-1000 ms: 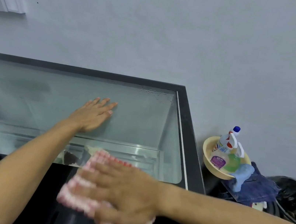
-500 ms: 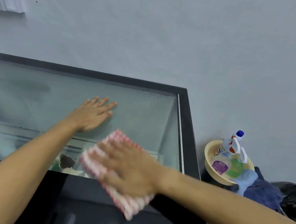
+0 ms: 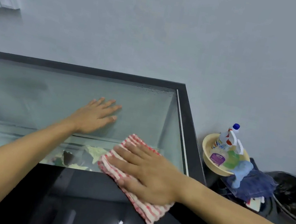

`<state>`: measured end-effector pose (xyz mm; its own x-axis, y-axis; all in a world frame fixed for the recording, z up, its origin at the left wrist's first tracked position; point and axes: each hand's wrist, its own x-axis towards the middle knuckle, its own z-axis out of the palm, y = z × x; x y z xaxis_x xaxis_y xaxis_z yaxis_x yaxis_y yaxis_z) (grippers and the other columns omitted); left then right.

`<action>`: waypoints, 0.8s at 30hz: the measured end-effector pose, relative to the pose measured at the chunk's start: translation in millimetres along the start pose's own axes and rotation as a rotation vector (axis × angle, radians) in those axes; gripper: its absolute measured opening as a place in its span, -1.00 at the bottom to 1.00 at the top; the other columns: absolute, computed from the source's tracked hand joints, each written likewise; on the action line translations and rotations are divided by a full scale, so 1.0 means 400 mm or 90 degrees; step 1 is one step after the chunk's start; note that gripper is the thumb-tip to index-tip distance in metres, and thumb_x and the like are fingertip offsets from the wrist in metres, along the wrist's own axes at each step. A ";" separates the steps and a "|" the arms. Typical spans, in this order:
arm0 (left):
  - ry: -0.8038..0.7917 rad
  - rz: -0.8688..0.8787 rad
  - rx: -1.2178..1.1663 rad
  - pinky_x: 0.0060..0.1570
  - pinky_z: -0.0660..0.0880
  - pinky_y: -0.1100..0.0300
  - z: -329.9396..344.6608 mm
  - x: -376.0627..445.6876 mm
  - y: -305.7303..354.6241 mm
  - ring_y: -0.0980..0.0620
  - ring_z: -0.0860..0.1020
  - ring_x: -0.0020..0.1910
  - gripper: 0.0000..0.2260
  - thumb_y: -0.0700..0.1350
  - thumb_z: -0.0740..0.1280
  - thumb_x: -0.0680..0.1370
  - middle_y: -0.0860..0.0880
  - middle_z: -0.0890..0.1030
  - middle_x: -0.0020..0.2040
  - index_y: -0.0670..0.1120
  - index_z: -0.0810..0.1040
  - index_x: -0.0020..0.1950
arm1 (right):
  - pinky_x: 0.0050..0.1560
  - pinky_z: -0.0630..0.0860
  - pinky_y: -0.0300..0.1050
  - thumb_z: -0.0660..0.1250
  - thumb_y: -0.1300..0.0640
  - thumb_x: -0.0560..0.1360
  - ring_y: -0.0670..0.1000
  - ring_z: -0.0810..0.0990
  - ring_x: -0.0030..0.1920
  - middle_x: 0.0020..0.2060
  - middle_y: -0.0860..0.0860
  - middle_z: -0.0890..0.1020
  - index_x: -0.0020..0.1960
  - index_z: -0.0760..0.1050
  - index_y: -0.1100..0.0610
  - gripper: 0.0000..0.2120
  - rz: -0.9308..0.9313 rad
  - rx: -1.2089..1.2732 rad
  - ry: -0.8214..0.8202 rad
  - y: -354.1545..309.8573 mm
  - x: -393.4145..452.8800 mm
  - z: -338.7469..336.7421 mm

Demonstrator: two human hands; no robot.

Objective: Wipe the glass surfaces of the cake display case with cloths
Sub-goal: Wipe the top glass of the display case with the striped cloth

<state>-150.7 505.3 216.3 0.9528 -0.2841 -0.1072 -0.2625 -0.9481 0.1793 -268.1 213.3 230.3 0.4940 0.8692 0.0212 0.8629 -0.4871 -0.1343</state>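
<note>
Compared with a second ago, your right hand [image 3: 149, 176] and the red-and-white striped cloth [image 3: 137, 181] under it sit farther up and to the right: then the cloth lay wholly on the black front band, and now its far half covers the near right part of the glass top [image 3: 48, 96] of the display case [image 3: 190, 122]. The cloth's near corner still hangs over the glossy black band. Your left hand [image 3: 94, 118] has not moved; it lies in the same spot on the glass, left of the cloth and apart from it.

Your right arm comes in from the lower right, wrist straight, palm down. The fingers are stretched flat and slightly spread, pressing the cloth onto the surface rather than curling round it. Your left arm reaches in from the lower left, and that hand is also flat, palm down, fingers straight and pointing toward the far right corner, holding nothing.

Droplets cling to the glass along its far edge. Beyond the case's right side, a yellow bowl [image 3: 208, 140] holds spray bottles [image 3: 226, 137] with a light blue rag [image 3: 243, 170] draped over its rim, above dark blue fabric [image 3: 255, 187].
</note>
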 end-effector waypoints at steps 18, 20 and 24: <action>-0.019 0.147 -0.009 0.60 -0.32 0.13 0.017 -0.069 -0.003 0.17 -0.29 0.64 -0.39 0.49 -0.28 0.53 0.26 -0.20 0.65 0.43 -0.12 0.59 | 0.61 -0.36 -0.11 -0.14 -0.23 0.73 -0.20 -0.30 0.62 0.65 -0.18 -0.15 0.65 -0.18 -0.25 -0.49 0.148 -0.021 -0.017 0.095 -0.106 -0.020; -0.007 0.133 -0.001 0.60 -0.34 0.10 0.022 -0.070 0.000 0.18 -0.42 0.60 -0.36 0.53 -0.33 0.50 0.29 -0.27 0.63 0.46 -0.14 0.58 | 0.63 -0.31 -0.06 -0.22 -0.28 0.69 -0.16 -0.25 0.64 0.65 -0.18 -0.13 0.64 -0.18 -0.25 -0.47 0.257 -0.013 -0.004 0.230 -0.071 -0.041; 0.001 0.098 -0.011 0.61 -0.35 0.01 0.022 -0.075 0.008 0.17 -0.43 0.59 -0.41 0.52 -0.34 0.51 0.27 -0.32 0.63 0.51 -0.11 0.55 | 0.64 -0.27 0.05 -0.16 -0.25 0.70 0.01 -0.13 0.68 0.68 -0.06 -0.03 0.69 -0.08 -0.12 -0.41 0.391 0.009 0.026 0.354 0.149 -0.033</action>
<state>-181.5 509.6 211.5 0.9015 -0.4261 -0.0759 -0.4031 -0.8905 0.2111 -114.9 195.1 225.6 0.9041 0.4265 -0.0261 0.4186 -0.8963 -0.1468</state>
